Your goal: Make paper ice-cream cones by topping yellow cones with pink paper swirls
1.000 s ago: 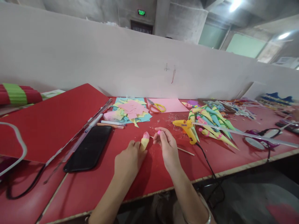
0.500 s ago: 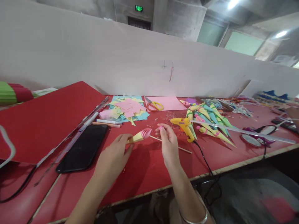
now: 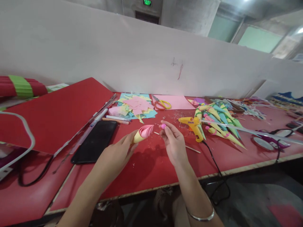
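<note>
My left hand [image 3: 121,148] is closed round a rolled paper cone [image 3: 139,135], yellow outside with folded pink paper showing at its mouth, which tilts up to the right. Between the thumb and fingers of my right hand [image 3: 174,138] is a small round pink ball [image 3: 163,126]. A short gap parts the ball from the cone's mouth. Beneath and behind my right hand lies a thin wooden stick [image 3: 193,149], partly covered by it. To the right, a yellow hot glue gun [image 3: 194,125] rests on the red table [image 3: 146,176], a long clear glue stick [image 3: 236,127] extending from its back.
Behind the hands lie paper scraps [image 3: 137,105], scissors [image 3: 162,103] and a pink sheet [image 3: 177,102]. Finished-looking paper cones [image 3: 220,119] are heaped right of the glue gun. A black phone [image 3: 94,142], pens [image 3: 117,119] and a large red board [image 3: 59,116] lie left. The gun's cord [image 3: 215,164] hangs over the front edge.
The camera view has shifted. My left hand has lifted and turned the cone so that its pink mouth shows more. The pink ball is now more exposed at my right fingertips.
</note>
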`<state>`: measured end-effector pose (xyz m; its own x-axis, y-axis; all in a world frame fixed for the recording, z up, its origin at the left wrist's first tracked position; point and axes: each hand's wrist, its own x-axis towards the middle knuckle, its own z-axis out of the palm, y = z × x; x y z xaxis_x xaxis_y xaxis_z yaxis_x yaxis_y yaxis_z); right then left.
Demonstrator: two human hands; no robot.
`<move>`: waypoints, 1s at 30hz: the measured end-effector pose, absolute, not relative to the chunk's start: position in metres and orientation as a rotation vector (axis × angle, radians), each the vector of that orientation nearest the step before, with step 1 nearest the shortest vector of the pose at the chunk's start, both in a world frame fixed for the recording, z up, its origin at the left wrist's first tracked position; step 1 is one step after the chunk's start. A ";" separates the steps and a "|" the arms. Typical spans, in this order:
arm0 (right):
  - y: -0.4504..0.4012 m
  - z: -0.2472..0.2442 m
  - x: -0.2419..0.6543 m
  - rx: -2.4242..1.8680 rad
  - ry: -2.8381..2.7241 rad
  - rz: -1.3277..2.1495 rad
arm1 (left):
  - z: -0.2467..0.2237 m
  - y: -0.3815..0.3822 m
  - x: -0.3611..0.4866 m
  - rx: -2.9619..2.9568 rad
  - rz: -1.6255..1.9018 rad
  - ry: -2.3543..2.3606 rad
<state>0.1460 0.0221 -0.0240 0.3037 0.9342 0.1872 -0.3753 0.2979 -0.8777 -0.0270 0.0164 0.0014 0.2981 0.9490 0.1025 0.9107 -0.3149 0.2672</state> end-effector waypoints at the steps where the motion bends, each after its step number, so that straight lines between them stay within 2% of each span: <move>1: 0.021 -0.023 0.146 -0.824 -0.825 1.019 | -0.001 0.017 -0.028 2.400 0.327 1.740; 7: 0.022 -0.025 0.142 -0.826 -0.878 0.988 | -0.012 0.017 -0.033 2.460 0.148 1.702; 21: 0.018 -0.024 0.136 -0.936 -0.992 0.896 | -0.009 0.014 -0.039 2.543 0.234 1.725; 30: 0.017 -0.022 0.136 -0.905 -1.031 0.934 | -0.009 0.013 -0.040 2.643 0.128 1.733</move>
